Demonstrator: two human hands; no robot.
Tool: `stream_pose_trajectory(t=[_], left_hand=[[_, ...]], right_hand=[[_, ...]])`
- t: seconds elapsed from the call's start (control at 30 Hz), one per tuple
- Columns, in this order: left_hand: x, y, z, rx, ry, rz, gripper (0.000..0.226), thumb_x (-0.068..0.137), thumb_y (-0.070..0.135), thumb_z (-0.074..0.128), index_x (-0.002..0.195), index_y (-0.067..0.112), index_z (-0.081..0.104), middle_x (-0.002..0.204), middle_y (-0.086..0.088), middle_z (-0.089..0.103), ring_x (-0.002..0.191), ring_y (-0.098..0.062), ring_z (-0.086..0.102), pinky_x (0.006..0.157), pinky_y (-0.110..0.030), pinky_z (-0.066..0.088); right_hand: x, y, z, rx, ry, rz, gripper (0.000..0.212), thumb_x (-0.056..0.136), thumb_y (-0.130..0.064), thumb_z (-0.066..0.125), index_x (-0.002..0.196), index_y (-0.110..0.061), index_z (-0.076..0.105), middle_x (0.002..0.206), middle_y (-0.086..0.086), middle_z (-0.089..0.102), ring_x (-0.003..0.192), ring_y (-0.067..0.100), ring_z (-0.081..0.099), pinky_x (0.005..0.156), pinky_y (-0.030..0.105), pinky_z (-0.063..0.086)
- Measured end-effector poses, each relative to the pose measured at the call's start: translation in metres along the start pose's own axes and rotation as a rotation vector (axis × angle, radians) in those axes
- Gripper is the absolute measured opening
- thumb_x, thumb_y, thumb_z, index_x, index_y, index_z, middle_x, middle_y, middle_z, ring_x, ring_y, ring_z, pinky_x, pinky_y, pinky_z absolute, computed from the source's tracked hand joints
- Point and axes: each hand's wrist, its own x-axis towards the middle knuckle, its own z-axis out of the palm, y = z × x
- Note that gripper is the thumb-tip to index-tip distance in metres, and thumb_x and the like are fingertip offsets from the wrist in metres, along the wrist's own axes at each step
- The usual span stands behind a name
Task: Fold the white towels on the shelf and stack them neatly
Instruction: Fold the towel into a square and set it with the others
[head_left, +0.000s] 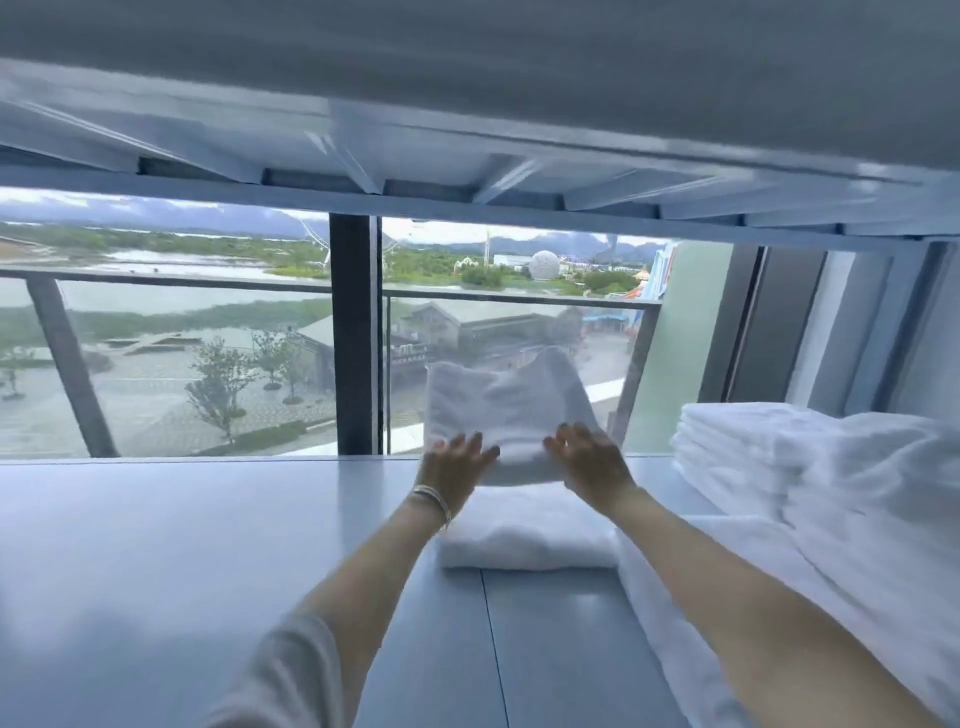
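Observation:
A folded white towel is lifted above the grey shelf, its far edge tilted up toward the window. My left hand grips its near left corner and my right hand grips its near right corner. Directly below lies another folded white towel flat on the shelf. At the right a stack of folded white towels stands near the back, with a heap of loose white towels in front of it.
The underside of an upper shelf hangs low overhead. Behind the shelf is a large window with a dark vertical post. A seam runs down the shelf surface between my arms.

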Motion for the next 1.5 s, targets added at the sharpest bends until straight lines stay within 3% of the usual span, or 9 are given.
stream_pose_trajectory(t=[0.13, 0.2, 0.37, 0.53, 0.6, 0.7, 1.0, 1.23, 1.5], left_hand=[[-0.035, 0.032, 0.065, -0.107, -0.194, -0.039, 0.058, 0.02, 0.016, 0.087, 0.071, 0.026, 0.063, 0.065, 0.001, 0.059, 0.055, -0.02, 0.059, 0.045, -0.025, 0.046], [-0.033, 0.029, 0.071, -0.138, -0.13, -0.029, 0.069, 0.023, 0.009, 0.085, 0.082, 0.024, 0.051, 0.068, 0.0, 0.059, 0.057, -0.021, 0.059, 0.047, -0.024, 0.046], [-0.01, 0.018, 0.04, -0.173, -0.062, -0.068, 0.049, 0.039, -0.001, 0.069, 0.082, 0.021, 0.061, 0.074, -0.003, 0.06, 0.063, -0.023, 0.06, 0.05, -0.024, 0.048], [-0.03, 0.028, 0.054, -0.17, -0.339, -0.066, 0.052, 0.087, -0.001, 0.045, 0.135, 0.019, 0.038, 0.134, -0.01, 0.038, 0.125, -0.027, 0.037, 0.1, -0.038, 0.033], [-0.028, 0.023, 0.053, -0.161, -0.382, -0.046, 0.058, 0.088, -0.001, 0.044, 0.14, 0.02, 0.03, 0.139, -0.01, 0.032, 0.13, -0.027, 0.032, 0.105, -0.036, 0.029], [-0.024, 0.02, 0.044, -0.168, -0.446, -0.001, 0.06, 0.088, 0.005, 0.047, 0.142, 0.021, 0.028, 0.141, -0.008, 0.032, 0.129, -0.027, 0.035, 0.106, -0.036, 0.03], [-0.049, 0.089, 0.0, -0.441, -0.163, 0.181, 0.056, 0.085, 0.004, 0.05, 0.139, 0.017, 0.042, 0.143, -0.005, 0.04, 0.132, -0.023, 0.035, 0.111, -0.03, 0.02], [-0.04, 0.18, -0.029, -0.52, -0.039, 0.462, 0.063, 0.041, 0.012, 0.086, 0.102, 0.02, 0.07, 0.101, 0.0, 0.068, 0.09, -0.021, 0.068, 0.081, -0.034, 0.053], [0.013, 0.227, -0.061, -0.347, -0.207, 0.631, 0.077, 0.077, 0.028, 0.067, 0.144, 0.034, 0.029, 0.152, 0.004, 0.022, 0.141, -0.019, 0.018, 0.116, -0.044, 0.008]], right_hand=[[-0.041, -0.026, 0.078, 0.155, -0.216, 0.005, 0.08, 0.013, -0.008, 0.083, 0.079, -0.019, 0.04, 0.062, 0.003, 0.055, 0.05, 0.022, 0.056, 0.033, 0.023, 0.039], [-0.043, -0.024, 0.082, 0.169, -0.144, 0.021, 0.079, 0.015, -0.003, 0.08, 0.078, -0.019, 0.036, 0.064, 0.004, 0.054, 0.054, 0.023, 0.056, 0.035, 0.025, 0.04], [-0.027, -0.004, 0.056, 0.121, -0.059, 0.104, 0.055, 0.022, 0.008, 0.077, 0.07, -0.013, 0.059, 0.068, 0.006, 0.055, 0.059, 0.026, 0.057, 0.042, 0.027, 0.041], [-0.042, -0.016, 0.077, 0.135, -0.227, 0.114, 0.055, 0.013, 0.004, 0.082, 0.062, -0.015, 0.064, 0.061, 0.005, 0.054, 0.049, 0.023, 0.056, 0.031, 0.023, 0.037], [-0.047, -0.019, 0.062, 0.088, -0.286, 0.101, 0.052, 0.04, 0.005, 0.082, 0.087, -0.011, 0.066, 0.084, 0.01, 0.058, 0.073, 0.026, 0.061, 0.046, 0.031, 0.05], [-0.054, -0.011, 0.045, 0.16, -0.364, 0.098, 0.048, 0.081, 0.002, 0.052, 0.126, -0.012, 0.043, 0.123, 0.01, 0.042, 0.114, 0.027, 0.045, 0.082, 0.036, 0.046], [-0.173, -0.004, -0.038, 0.37, -0.229, 0.323, 0.048, 0.085, -0.02, 0.062, 0.132, -0.012, 0.051, 0.128, 0.008, 0.048, 0.116, 0.025, 0.05, 0.085, 0.033, 0.045], [-0.261, 0.026, -0.072, 0.32, -0.36, 0.473, 0.056, 0.087, -0.037, 0.061, 0.138, -0.019, 0.043, 0.138, 0.0, 0.04, 0.12, 0.019, 0.047, 0.088, 0.031, 0.044], [-0.282, 0.081, -0.096, 0.229, -0.293, 0.488, 0.057, 0.088, -0.035, 0.061, 0.139, -0.016, 0.042, 0.142, 0.003, 0.038, 0.126, 0.021, 0.043, 0.093, 0.033, 0.042]])
